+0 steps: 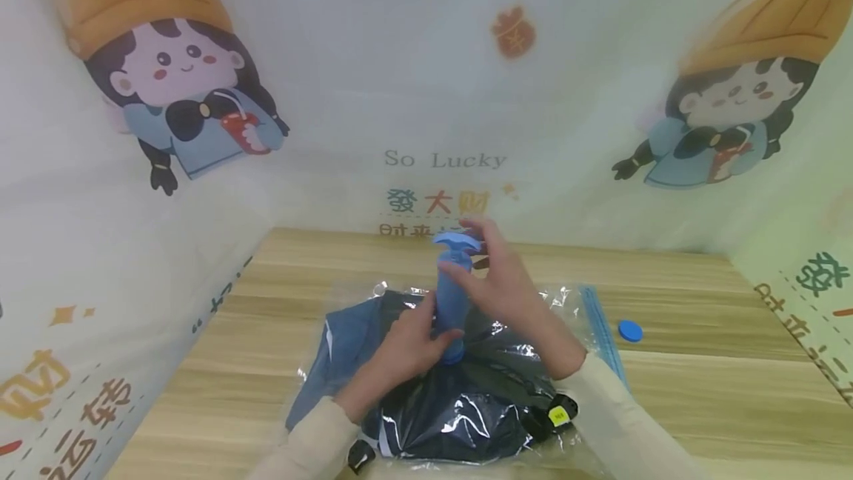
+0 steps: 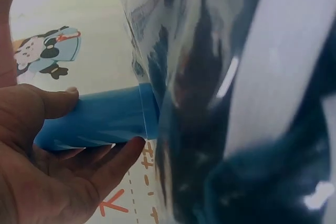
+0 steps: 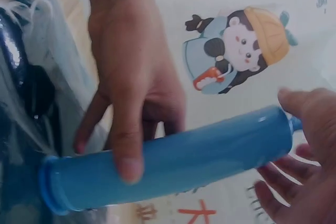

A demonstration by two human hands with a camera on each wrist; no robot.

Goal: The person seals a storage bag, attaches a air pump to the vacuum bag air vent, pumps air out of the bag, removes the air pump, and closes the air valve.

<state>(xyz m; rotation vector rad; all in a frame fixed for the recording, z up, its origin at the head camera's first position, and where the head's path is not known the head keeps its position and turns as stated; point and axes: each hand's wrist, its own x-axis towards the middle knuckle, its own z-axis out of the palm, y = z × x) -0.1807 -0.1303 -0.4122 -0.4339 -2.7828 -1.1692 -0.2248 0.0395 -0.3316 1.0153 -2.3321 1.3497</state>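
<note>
In the head view, the blue hand pump [image 1: 453, 304] stood on the clear storage bag [image 1: 603, 333]. Left wrist: the left hand [image 2: 52, 179] curled round its barrel [image 2: 107, 116], best kept steady. Right wrist: the right hand [image 3: 323, 135] curved loosely near its top, gripping or not I couldn't tell

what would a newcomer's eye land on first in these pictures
Probably the blue hand pump at centre, standing on the clear bag of dark fabric, gripped by the left hand with the right hand at its top. Next, the two orange-hatted cartoon figures, high at left and right on the backdrop.
</note>
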